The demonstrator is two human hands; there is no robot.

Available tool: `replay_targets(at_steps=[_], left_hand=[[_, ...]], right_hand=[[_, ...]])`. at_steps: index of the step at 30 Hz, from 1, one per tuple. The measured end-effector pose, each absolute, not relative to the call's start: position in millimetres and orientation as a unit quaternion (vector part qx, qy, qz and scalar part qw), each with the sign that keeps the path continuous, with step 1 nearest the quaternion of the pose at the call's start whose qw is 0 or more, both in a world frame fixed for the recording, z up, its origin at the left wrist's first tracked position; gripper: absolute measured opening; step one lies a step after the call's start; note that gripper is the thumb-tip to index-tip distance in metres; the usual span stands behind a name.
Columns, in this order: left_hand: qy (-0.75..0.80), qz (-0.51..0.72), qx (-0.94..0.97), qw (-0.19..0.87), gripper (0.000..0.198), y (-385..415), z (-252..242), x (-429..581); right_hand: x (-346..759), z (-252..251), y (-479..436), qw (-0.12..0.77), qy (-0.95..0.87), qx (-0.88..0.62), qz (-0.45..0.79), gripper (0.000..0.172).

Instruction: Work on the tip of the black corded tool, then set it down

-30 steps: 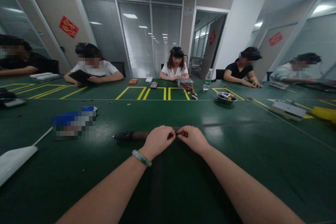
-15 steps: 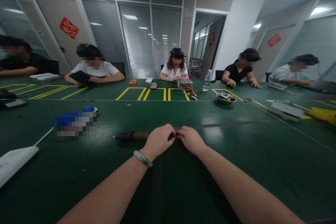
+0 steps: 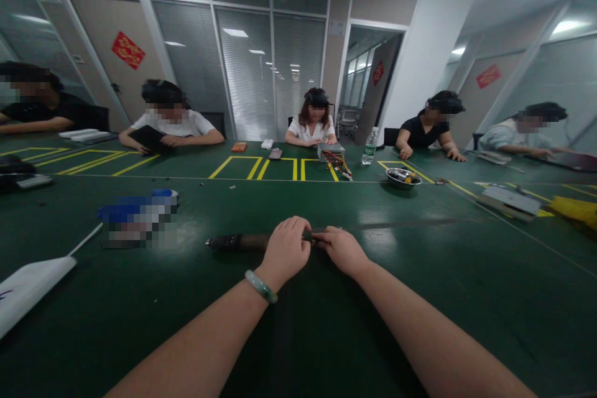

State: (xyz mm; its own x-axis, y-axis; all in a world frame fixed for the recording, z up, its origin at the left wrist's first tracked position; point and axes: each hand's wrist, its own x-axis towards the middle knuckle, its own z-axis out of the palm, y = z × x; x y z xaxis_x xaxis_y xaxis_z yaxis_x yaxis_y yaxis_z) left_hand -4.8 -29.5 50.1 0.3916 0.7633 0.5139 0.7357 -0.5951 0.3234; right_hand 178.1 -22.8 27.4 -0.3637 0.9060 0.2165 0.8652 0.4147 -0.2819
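A dark, pen-shaped electric screwdriver [image 3: 240,242] lies across the green table in front of me, its metal tip pointing left. My left hand [image 3: 286,245] is closed over its rear half, fingers curled across the top, with a jade-coloured bangle at the wrist. Close beside it, my right hand [image 3: 342,250] has thumb and fingers pinched together at the tool's right end. A small dark part shows between the two hands. Its shape is mostly covered by my fingers, so what exactly the right fingertips grip is hard to make out.
A metal bowl of small parts [image 3: 403,178], a water bottle [image 3: 370,147] and a grey box with coloured wires [image 3: 331,152] stand across the table. To the left are a blue-and-white item [image 3: 162,202] and a white power strip [image 3: 35,292]. Several people sit opposite.
My left fingers have shifted from a pinch near the tool's end to curling over its top. My right hand stays almost in place. The view has moved slightly.
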Motion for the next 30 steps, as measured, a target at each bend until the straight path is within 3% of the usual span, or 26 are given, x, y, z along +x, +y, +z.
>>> replay_targets(at_steps=[6,13,21,30], left_hand=[[0.374,0.300,0.875,0.067,0.021,-36,53,-2],[0.200,0.158,0.958,0.130,0.023,-48,50,3],[0.169,0.087,0.967,0.170,0.024,-49,49,1],[0.147,0.085,0.964,0.203,0.025,-53,45,3]], right_hand=[[175,31,-26,0.142,-0.829,-0.540,0.013,0.022],[168,30,-26,0.079,-0.843,-0.526,-0.077,0.023],[166,29,-25,0.035,-0.846,-0.524,-0.092,0.027],[165,28,-26,0.050,-0.843,-0.525,-0.110,0.027]])
